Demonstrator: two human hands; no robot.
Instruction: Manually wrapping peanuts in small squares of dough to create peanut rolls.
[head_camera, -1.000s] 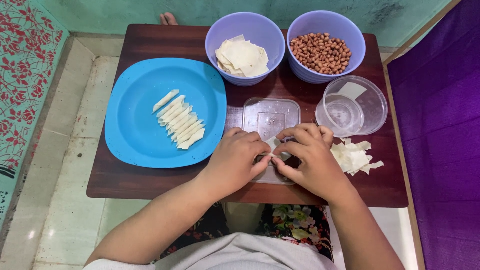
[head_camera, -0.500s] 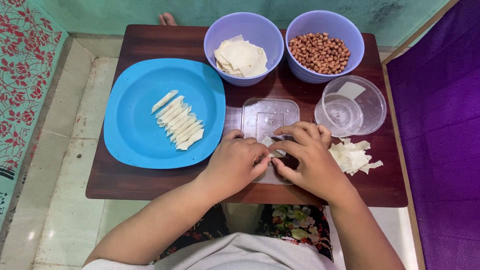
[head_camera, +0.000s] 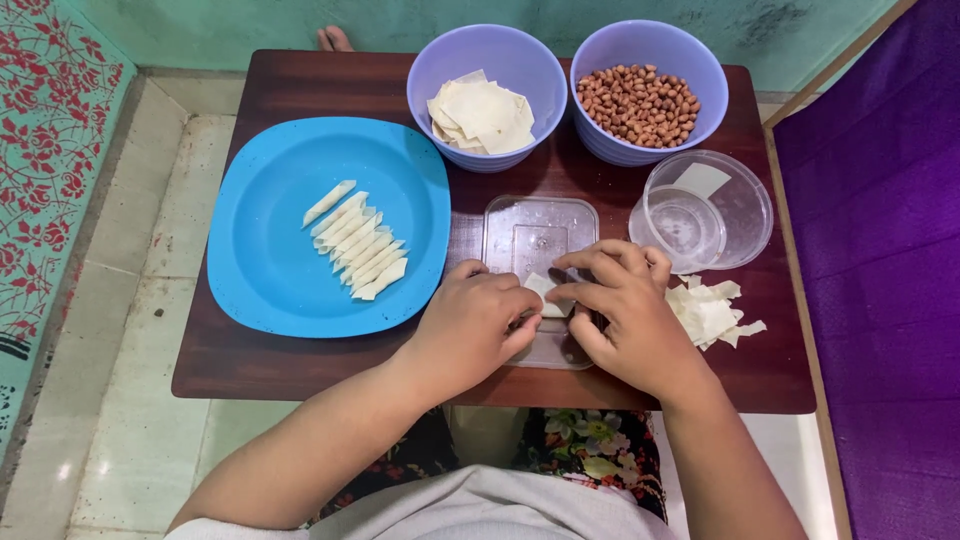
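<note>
pinching a dough wrapper (head_camera: 547, 290), seemingly, left hand (head_camera: 478, 325) and right hand (head_camera: 630, 310) closed together

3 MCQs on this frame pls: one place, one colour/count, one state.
1. Where are the rolled pieces? A in a bowl; B on the blue plate; C on the floor.
2. How many purple bowls? A two; B one; C four.
3. What are the hands doing? A resting apart; B lifting a bowl; C together pinching a pale wrapper.

B: the rolls lie in a row on the plate.
A: one bowl holds wrappers, one holds peanuts.
C: left hand and right hand meet on the wrapper over the clear lid.
</note>
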